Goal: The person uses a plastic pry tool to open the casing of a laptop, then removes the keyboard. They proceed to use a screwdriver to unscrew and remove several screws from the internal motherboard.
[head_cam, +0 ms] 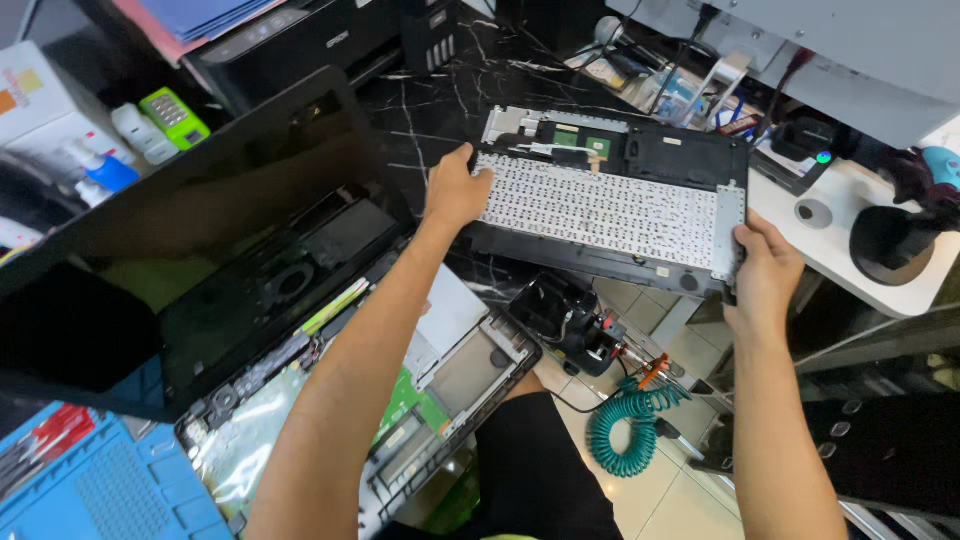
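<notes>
I hold a detached laptop top cover [610, 205] upside down over the black marble table, its white keyboard backing facing me. My left hand [455, 188] grips its left edge. My right hand [765, 270] grips its right corner. Below my left arm lies the open laptop base [440, 380], its green circuit board and metal plates exposed. The dark screen [200, 230] stands tilted back at the left.
A blue work mat [100, 480] with tools lies at bottom left. A black printer [300, 40] stands at the back. A white stand [860, 240] is at right. On the tiled floor sit a coiled teal hose [625, 425] and a black tool [580, 325].
</notes>
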